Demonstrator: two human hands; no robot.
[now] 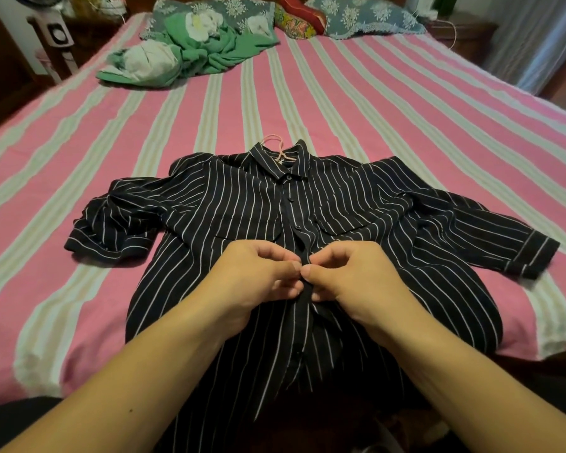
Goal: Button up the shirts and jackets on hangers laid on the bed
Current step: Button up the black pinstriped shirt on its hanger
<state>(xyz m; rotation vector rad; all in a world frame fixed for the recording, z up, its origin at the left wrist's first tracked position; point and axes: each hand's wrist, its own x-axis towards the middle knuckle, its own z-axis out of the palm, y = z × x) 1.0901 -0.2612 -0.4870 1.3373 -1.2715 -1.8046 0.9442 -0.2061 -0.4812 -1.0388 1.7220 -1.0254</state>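
The striped shirt lies flat on the bed, front side up, its long axis running straight away from the person: the collar points to the far end, beyond both hands, and the hem comes back toward the wrists and hangs over the near edge of the bed. The pink hook of a hanger sticks out of the collar on the far side. The sleeves spread out across the long axis, one bunched up beyond and to the outer side of the left hand, the other stretched to the outer side of the right hand and ending in a cuff.

The shirt is dark, nearly black, with thin white stripes running along its length, and has a chest pocket on each side just beyond the knuckles. Three small dark buttons on the placket beyond the hands are fastened. Nearer than the hands the two front edges gape slightly apart.

Both hands meet on the placket at the middle of the shirt, thumbs almost touching. Each hand has its fingers curled and pinches the edge of the shirt front between thumb and fingers. The button under the fingertips is hidden.

Far beyond the left hand lies a crumpled green garment, with pillows at the head of the bed.
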